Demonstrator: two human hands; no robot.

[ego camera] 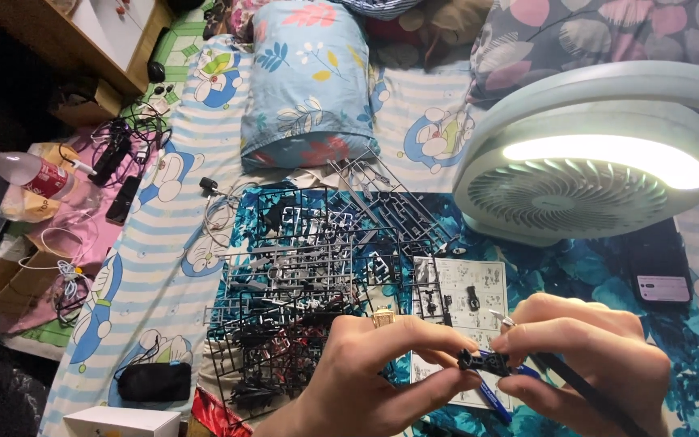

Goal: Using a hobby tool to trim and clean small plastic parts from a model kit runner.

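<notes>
Head camera view, from left to right: a plastic bottle with a red label is seen at the far left edge, and a black pouch lies lower on the striped bedsheet. A pile of black and grey model part frames is spread on the blue flower cloth. Just right of the frames, a printed instruction sheet is laid. The left hand is closed in a pinch on a small black model part, which is held above the sheet, low in the middle. The same part is also gripped by the right hand, and a thin black tool, perhaps a knife or pen, is kept in this hand. Behind, a round white fan with a lit ring is standing, and a dark phone lies beside it.
</notes>
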